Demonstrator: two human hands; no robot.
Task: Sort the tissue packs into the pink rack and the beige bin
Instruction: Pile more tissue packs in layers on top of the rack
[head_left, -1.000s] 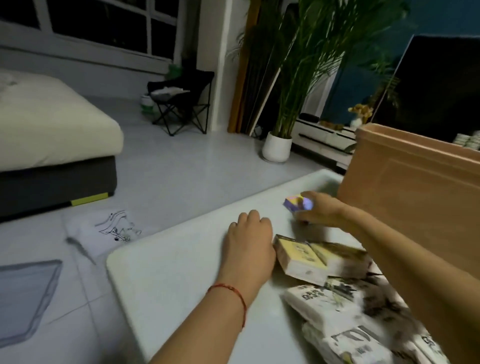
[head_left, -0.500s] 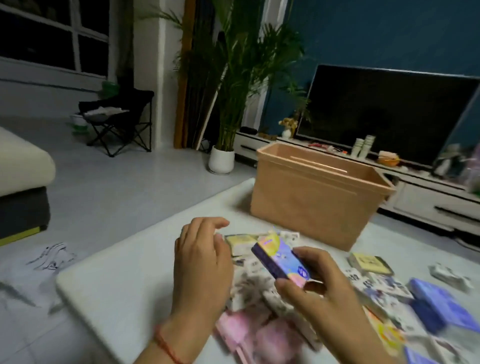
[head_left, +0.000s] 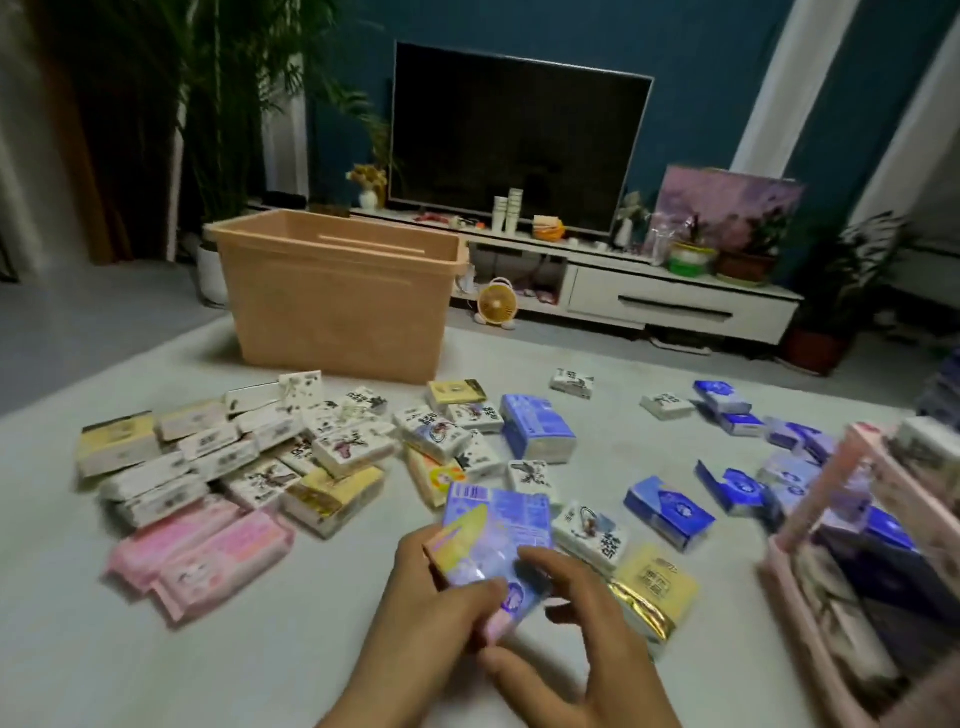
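Left hand and right hand hold the purple pack between them.

- A home living room, dimly lit.
- A large dark television stands against a deep blue wall, on a long, low white TV cabinet with a drawer.
- The cabinet carries stacked paper cups, a small vase of flowers and a leaning picture.
- A tall potted palm stands at the left.
- A small round fan sits on the floor.
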